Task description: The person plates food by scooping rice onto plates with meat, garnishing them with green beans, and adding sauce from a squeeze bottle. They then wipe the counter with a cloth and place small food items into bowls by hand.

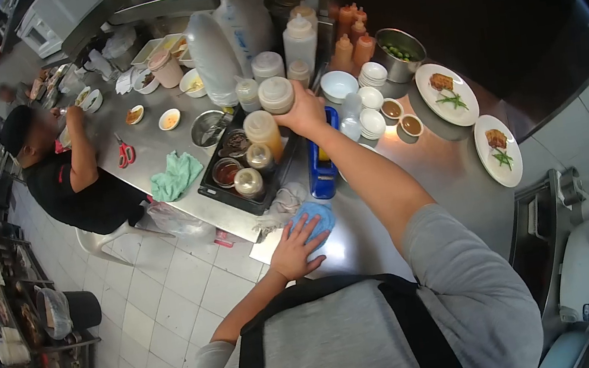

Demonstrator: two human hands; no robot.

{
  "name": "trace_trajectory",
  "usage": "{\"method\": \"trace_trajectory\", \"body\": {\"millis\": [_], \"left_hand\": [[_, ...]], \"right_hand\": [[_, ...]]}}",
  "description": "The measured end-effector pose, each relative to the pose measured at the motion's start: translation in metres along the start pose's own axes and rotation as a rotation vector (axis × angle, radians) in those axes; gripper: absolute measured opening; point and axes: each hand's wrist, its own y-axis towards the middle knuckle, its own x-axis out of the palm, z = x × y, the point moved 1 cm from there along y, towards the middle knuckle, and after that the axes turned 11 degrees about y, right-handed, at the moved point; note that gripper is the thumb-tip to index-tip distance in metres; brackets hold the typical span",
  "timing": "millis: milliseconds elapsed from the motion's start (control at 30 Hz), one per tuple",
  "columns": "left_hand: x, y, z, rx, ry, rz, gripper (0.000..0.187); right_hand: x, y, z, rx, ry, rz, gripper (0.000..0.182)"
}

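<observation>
Clasping a round, whitish bottle [276, 95] in the right hand [307, 112]; well apart, resting the left hand [295, 252], splayed open, on a crumpled blue cloth [319, 218].

1 head-worn view, facing forward and steeply down over the counter [350, 254].

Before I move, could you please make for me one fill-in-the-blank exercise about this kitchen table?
While the right hand grips a bottle, the left hand rests on a cloth of ____ colour.
The scissors have ____ handles.
Beside the browned food on the upper right plate lie thin pieces coloured ____.

Missing words: blue; red; green.
</observation>
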Motion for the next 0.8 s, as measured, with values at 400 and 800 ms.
{"method": "trace_trajectory", "body": {"millis": [400,800], "left_hand": [[0.002,0.003,0.009,-0.036,0.005,0.053,0.061],[0.006,0.008,0.012,-0.066,0.071,0.001,0.060]], "right_hand": [[-0.250,0.017,0.001,-0.303,0.791,0.315,0.073],[-0.409,-0.045,0.186,0.297,-0.213,0.451,0.082]]}}
